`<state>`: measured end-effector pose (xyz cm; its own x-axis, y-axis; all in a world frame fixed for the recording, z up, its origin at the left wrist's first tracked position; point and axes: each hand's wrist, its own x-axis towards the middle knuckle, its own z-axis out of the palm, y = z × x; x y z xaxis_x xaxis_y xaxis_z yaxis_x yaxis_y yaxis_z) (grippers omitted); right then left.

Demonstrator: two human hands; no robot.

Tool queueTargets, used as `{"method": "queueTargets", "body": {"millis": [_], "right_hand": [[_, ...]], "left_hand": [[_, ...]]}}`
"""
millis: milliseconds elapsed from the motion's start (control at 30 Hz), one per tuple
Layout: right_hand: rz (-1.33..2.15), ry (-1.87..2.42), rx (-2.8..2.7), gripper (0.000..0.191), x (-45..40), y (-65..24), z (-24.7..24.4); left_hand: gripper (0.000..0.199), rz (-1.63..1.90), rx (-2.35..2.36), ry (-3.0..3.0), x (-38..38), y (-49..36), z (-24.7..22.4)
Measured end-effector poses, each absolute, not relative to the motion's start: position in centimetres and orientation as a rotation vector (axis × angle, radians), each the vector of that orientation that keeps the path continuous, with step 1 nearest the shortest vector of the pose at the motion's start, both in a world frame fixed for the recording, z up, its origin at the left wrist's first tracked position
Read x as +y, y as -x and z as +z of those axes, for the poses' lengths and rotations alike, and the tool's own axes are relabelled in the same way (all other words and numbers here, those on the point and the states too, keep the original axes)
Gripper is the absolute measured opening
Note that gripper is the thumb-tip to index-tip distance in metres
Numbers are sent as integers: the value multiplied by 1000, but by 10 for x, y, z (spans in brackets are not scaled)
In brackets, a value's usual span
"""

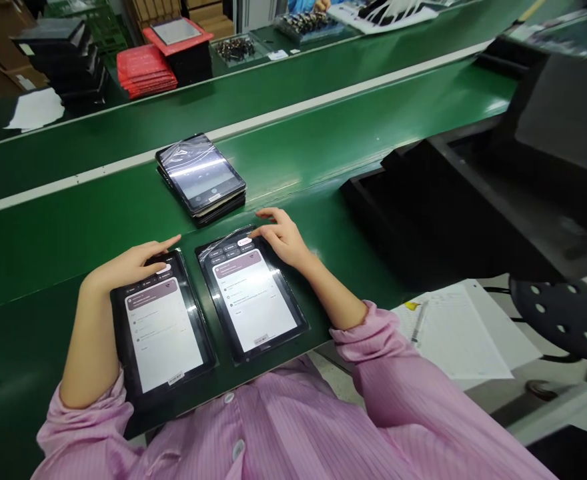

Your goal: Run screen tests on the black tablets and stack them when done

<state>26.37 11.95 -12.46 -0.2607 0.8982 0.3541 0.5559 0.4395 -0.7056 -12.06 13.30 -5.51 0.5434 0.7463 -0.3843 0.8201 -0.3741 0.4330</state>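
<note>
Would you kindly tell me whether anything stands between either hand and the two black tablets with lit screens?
Nothing visible does: the bare left hand lies over the upper end of the left black tablet, and the bare right hand reaches the upper end of the right black tablet. The stacked black tablets lie beyond both.

Place: a workshop, by its look for electronics
Green worktop [333,170]: long, beneath the left hand [131,265] and right hand [285,240]
Tablet stack [203,175]: just beyond the hands, between them
Small parts [235,49]: heaped well beyond the right hand
Green crates [109,32]: far beyond the left hand
</note>
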Motion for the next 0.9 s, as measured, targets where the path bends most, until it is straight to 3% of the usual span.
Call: {"method": "queueTargets", "body": {"millis": [333,500,600,667,733,833,900], "right_hand": [[801,1153,-1879,55,122,-274,-121],[1012,1053,-2140,104,120,-275,-128],[978,1027,-2207,123,119,-273,-134],[957,1086,-2124,112,122,-272,-140],[937,1187,-1958,90,127,-273,-148],[917,1296,-1716,62,137,-278,-159],[914,1310,-1645,55,141,-281,-161]], "left_hand": [[84,-163,1206,-2139,127,133,-49],[112,-221,1228,-2155,123,120,-54],[108,-151,1267,-2147,128,117,-63],[82,-47,1354,-2160,133,118,-66],[52,81,1621,-2246,135,119,-65],[46,189,2019,-2358,132,119,-56],[45,140,1932,-2370,127,118,-48]]}}
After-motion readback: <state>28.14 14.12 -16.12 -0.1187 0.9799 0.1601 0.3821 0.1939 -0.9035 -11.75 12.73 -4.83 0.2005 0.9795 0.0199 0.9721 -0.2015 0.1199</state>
